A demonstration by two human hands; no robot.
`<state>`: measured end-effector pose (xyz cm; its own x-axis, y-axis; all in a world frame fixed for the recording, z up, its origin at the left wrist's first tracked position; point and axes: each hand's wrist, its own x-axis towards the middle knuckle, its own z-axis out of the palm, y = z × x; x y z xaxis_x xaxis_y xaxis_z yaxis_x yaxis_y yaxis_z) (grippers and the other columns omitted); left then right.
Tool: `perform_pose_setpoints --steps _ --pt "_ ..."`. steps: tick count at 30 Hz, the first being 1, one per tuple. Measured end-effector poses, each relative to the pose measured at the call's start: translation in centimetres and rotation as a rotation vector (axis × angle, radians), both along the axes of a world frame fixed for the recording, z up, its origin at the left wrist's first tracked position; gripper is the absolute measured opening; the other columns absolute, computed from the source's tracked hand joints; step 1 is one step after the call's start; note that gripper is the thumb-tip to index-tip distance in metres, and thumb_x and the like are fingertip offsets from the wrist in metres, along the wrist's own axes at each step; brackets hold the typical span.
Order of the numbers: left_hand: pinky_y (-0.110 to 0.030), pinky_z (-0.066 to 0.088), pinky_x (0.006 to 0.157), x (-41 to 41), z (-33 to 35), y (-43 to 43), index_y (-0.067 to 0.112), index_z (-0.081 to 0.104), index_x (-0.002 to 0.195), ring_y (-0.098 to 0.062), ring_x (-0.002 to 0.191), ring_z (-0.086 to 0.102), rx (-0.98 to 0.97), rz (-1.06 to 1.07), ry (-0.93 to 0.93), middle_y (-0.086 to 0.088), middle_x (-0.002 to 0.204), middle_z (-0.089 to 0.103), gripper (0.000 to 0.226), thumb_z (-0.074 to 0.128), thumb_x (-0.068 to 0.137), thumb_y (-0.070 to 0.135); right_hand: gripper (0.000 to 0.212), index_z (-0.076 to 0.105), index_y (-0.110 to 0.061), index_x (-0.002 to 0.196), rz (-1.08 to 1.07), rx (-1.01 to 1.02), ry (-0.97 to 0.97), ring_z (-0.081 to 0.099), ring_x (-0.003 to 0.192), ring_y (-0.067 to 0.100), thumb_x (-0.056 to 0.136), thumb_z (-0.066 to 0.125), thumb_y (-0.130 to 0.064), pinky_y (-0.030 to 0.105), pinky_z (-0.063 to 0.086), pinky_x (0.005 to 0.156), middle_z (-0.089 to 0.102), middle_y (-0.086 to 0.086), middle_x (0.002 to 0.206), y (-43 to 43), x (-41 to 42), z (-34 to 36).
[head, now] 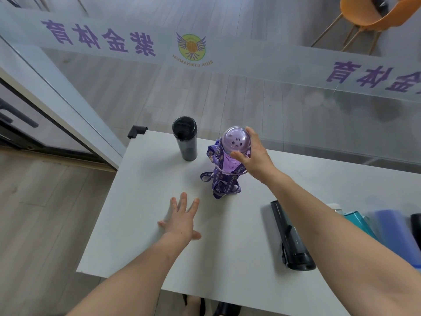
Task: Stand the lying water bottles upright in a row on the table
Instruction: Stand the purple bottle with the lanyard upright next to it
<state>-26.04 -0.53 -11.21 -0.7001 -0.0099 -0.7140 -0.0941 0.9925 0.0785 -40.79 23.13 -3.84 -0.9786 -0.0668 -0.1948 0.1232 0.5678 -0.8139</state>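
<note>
A black bottle (185, 139) stands upright near the far left corner of the white table (141, 224). To its right stands a purple bottle (230, 156) with a domed cat-face lid and a purple strap wound round it. My right hand (252, 156) grips its top from the right side. My left hand (182, 221) rests flat on the table, fingers spread. A dark grey bottle (290, 236) lies on its side under my right forearm. More lying bottles, teal (357, 222), lilac (394, 229) and a dark one (416, 226), are at the right edge, partly hidden.
A glass wall (227, 87) with purple lettering runs right behind the table's far edge. A black corner guard (136, 131) caps the far left corner. A door frame (57, 106) is at the left. Beyond the glass stands an orange chair (369, 12).
</note>
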Motion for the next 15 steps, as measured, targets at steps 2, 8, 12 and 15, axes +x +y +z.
perform_pose_setpoints --steps 2,8,12,15 --pt "-0.075 0.039 0.101 0.0 0.0 -0.1 0.049 -0.012 0.159 -0.031 0.154 -0.025 0.001 0.002 -0.001 0.005 0.167 -0.032 0.121 0.082 0.083 0.051 0.089 0.023 -0.036 0.155 -0.001 0.003 -0.008 0.053 0.126 0.021 0.087 0.081 -0.033 0.045 0.049 0.108 0.047 0.0 0.147 0.0 0.0 0.0" --pt "-0.076 0.039 0.101 0.0 -0.3 -0.1 0.049 -0.012 0.159 -0.031 0.154 -0.025 0.01 -0.002 -0.005 0.005 0.166 -0.033 0.121 0.082 0.083 0.051 0.093 0.023 -0.033 0.155 0.004 0.0 -0.028 0.052 0.126 0.019 0.085 0.083 -0.033 0.046 0.047 0.11 0.048 -0.001 0.147 0.0 0.1 0.8" --pt "-0.076 0.039 0.1 0.1 0.0 -0.1 0.048 -0.013 0.159 -0.033 0.154 -0.025 0.004 -0.012 -0.001 0.004 0.166 -0.033 0.119 0.08 0.084 0.053 0.103 0.013 -0.037 0.161 -0.061 -0.018 -0.047 0.035 0.147 0.02 0.084 0.082 -0.042 0.043 0.033 0.118 0.031 -0.004 0.165 0.6 1.7 1.7" --pt "-0.074 0.038 0.102 0.3 0.3 0.2 0.047 -0.01 0.159 -0.034 0.154 -0.024 -0.004 -0.003 0.004 0.002 0.166 -0.032 0.116 0.079 0.085 0.05 0.077 0.028 -0.026 0.159 -0.098 0.109 0.057 0.036 0.147 0.018 0.096 0.071 -0.035 0.032 0.028 0.115 0.037 -0.001 0.163 2.1 4.7 2.7"
